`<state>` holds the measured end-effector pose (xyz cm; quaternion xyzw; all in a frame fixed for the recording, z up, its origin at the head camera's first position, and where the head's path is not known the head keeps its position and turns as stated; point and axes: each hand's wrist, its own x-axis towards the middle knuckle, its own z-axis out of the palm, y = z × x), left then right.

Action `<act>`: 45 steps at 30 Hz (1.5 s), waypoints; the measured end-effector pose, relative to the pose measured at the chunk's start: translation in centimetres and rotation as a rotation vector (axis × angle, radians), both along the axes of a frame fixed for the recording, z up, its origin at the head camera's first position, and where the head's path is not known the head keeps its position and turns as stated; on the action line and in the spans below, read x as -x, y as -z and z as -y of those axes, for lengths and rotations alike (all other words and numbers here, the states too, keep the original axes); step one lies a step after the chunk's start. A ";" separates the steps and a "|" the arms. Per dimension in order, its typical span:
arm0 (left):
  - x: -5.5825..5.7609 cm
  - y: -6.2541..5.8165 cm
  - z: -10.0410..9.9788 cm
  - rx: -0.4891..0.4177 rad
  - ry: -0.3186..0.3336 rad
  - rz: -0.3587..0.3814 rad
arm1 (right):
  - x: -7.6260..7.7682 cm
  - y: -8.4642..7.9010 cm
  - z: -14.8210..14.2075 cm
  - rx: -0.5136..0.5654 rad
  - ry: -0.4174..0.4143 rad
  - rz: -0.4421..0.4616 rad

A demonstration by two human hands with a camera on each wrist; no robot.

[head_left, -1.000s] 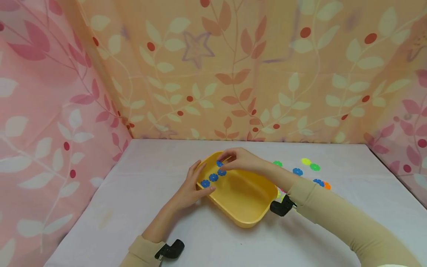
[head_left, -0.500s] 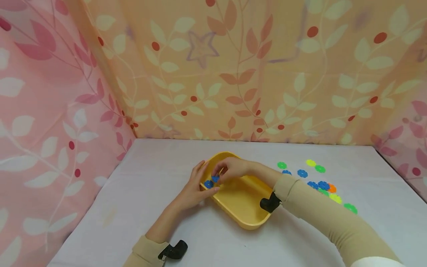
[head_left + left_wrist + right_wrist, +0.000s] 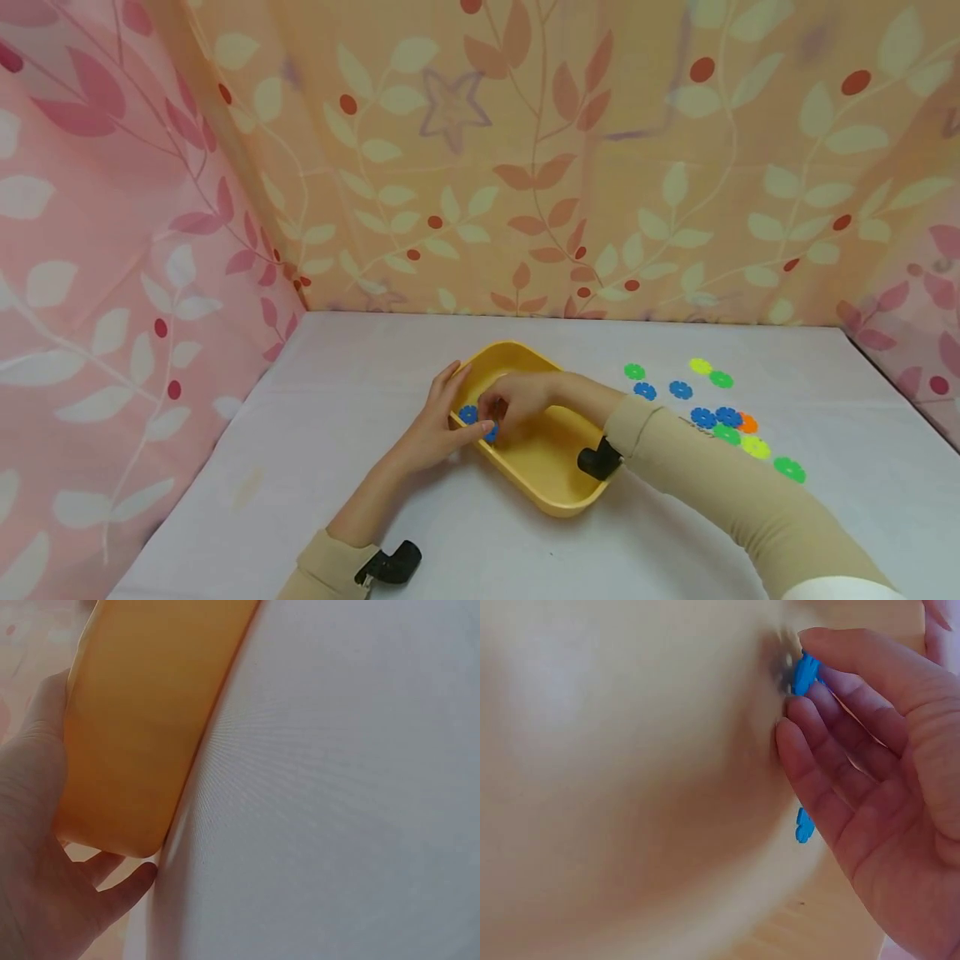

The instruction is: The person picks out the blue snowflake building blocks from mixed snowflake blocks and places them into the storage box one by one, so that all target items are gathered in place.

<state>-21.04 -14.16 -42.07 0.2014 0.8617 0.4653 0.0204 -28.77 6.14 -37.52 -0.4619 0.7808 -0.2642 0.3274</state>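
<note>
A yellow plastic basin [image 3: 551,475] sits at an angle on the white table. My left hand [image 3: 431,425] grips its left end, thumb over the rim and fingers along the outer wall [image 3: 142,727]. Inside the basin, my right hand [image 3: 517,402] pinches a blue notched plastic disc [image 3: 806,673] between thumb and fingers. Another blue disc [image 3: 468,414] lies in the left corner of the basin, close to my left thumb. In the right wrist view a blue disc [image 3: 804,825] shows below my fingers. My right hand hides part of the basin floor.
Right of the basin, loose discs lie scattered on the tabletop: several blue discs [image 3: 681,390], green discs [image 3: 789,469], yellow discs [image 3: 755,447] and an orange disc [image 3: 747,423]. My right forearm crosses the basin's right side. Patterned cloth [image 3: 450,208] walls the table's back.
My right hand has moved from the basin's far-left rim down and nearer, toward my left thumb. Fewer blue discs show in the basin. My left hand keeps its grip; the view has shifted slightly.
</note>
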 end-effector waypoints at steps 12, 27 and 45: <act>-2.1 -3.6 -0.7 -0.031 0.024 0.043 | -0.2 0.1 0.3 -0.054 0.037 -0.039; -2.2 -3.5 -0.8 -0.037 0.000 0.051 | -0.2 0.1 0.4 -0.065 0.064 -0.036; -1.2 -1.6 -0.6 -0.033 0.006 0.016 | 0.3 -3.7 -3.5 0.080 0.147 -0.100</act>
